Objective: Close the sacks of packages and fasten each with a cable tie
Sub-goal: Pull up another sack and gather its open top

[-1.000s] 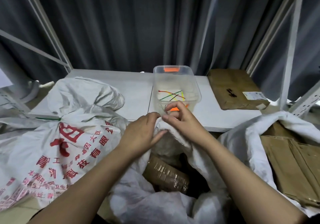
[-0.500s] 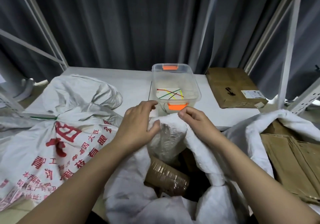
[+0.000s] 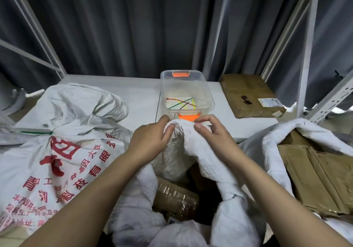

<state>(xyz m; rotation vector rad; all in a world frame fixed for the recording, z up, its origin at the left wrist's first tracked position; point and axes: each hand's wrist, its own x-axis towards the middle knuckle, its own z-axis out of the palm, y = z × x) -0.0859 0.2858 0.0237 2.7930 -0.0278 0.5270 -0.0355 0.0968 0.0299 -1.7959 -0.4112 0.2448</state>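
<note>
1. Sack mouth (image 3: 188,130) sits mid-frame at the bench (image 3: 141,97) edge; your left hand (image 3: 150,141) and right hand (image 3: 214,134) each pinch its far rim.
2. Gather the whole rim into one tight neck; taped packages (image 3: 175,195) show inside.
3. Cable ties (image 3: 180,103) wait in the clear tub (image 3: 207,94) just beyond.
4. Printed sack (image 3: 57,160) and open sack (image 3: 282,132) crowd both sides.

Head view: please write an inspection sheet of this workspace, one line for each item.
Surface: white table, partly covered.
Job's things: open white woven sack, packages inside; coloured cable ties in clear plastic box; tied red-printed sack.
Clutter: flat brown cardboard parcel; folded cardboard in right sack.
Grippers: left hand and right hand pinch the sack rim.
Cables: nothing seen.
Surroundings: dark grey curtain, white metal shelf frame.
</note>
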